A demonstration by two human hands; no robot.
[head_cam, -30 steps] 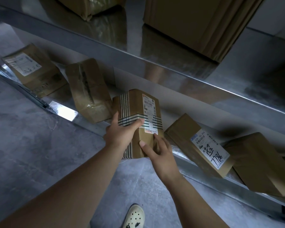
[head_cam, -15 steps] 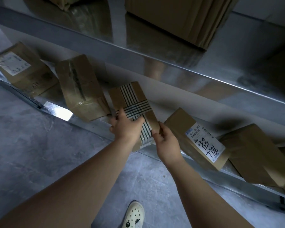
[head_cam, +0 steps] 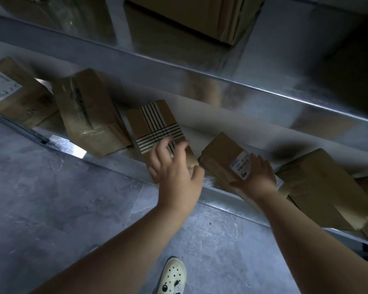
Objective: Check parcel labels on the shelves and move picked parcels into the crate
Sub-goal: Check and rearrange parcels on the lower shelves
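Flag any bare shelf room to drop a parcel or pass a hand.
Upper shelf: bare metal right of the carton. Lower shelf is crowded, parcels nearly edge to edge; only a narrow gap between the striped parcel under the left hand and the labelled parcel under the right hand.

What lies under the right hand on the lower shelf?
A brown parcel lies under the right hand. One corner of its white label shows, with printed digits. The hand covers the rest of the label, so it cannot be read.
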